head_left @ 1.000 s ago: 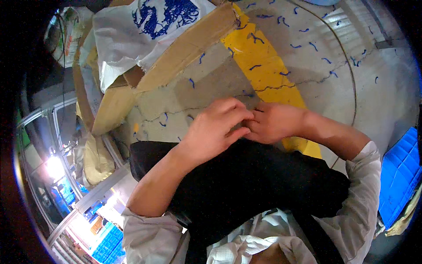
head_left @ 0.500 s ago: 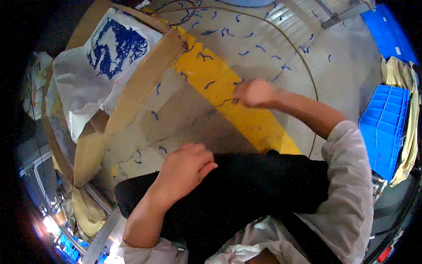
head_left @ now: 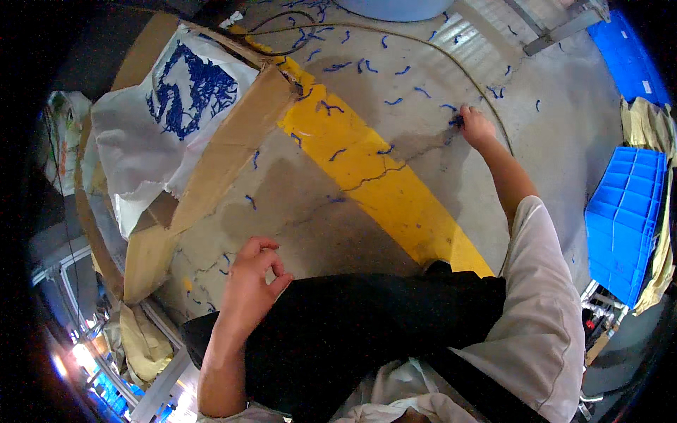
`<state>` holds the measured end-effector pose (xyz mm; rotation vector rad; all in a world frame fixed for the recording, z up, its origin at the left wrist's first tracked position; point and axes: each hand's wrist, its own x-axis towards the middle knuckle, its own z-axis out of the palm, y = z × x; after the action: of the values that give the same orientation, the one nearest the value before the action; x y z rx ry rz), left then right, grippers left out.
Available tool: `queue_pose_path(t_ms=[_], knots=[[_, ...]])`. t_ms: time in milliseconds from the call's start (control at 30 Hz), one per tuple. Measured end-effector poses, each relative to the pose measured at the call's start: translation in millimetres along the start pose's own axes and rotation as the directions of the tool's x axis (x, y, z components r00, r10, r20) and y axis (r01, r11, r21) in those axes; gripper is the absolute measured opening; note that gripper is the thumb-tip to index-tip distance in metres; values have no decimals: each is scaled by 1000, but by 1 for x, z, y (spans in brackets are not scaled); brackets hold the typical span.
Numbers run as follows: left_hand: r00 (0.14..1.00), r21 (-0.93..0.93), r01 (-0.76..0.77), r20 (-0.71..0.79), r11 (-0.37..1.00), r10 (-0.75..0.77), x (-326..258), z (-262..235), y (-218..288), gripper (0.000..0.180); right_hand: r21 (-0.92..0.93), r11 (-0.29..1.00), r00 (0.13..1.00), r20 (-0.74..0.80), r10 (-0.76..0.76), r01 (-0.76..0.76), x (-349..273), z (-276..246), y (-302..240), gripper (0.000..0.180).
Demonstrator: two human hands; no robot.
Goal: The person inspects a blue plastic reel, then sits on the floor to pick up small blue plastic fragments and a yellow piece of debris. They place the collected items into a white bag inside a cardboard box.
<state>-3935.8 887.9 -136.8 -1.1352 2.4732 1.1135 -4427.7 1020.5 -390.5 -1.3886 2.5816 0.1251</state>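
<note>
Right hand [head_left: 477, 127] pinches a small blue scrap [head_left: 456, 121] on the concrete floor [head_left: 564, 106]; fingers together on it. Left hand [head_left: 248, 285] half curled, empty. Scrap looks light, limp; a fingertip pinch suffices

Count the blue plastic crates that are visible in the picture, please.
1 for certain: a blue crate at the right edge, beside the person's right sleeve. Another blue thing lies at the upper right; it may be another crate, partly cut off.
</note>
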Motion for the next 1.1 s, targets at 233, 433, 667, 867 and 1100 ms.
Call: queue_pose_path(t_ms=[233, 433, 667, 867, 1100], knots=[[999, 120, -17, 52, 993, 11, -3, 8, 0, 13, -51, 987, 985, 90, -150, 155, 11, 17, 16, 30], [999, 83, -19, -25, 996, 21, 0, 10, 0, 17, -35, 978, 956, 222, -191, 204, 21, 11, 31, 31], [998, -35, 17, 57, 999, -15, -6, 1, 4, 19, 131, 981, 990, -11, -141, 141, 18, -17, 9, 29], [997, -48, 11, 83, 999, -7, -3, 5, 10, 14, -16, 987, 987, -3, -161, 161, 36, -6, -1, 27], [991, -74, 42, 130, 996, -33, -14, 1, 9, 22, 240, 970, 997, -80, -20, 38, 40, 28, -7, 23]])
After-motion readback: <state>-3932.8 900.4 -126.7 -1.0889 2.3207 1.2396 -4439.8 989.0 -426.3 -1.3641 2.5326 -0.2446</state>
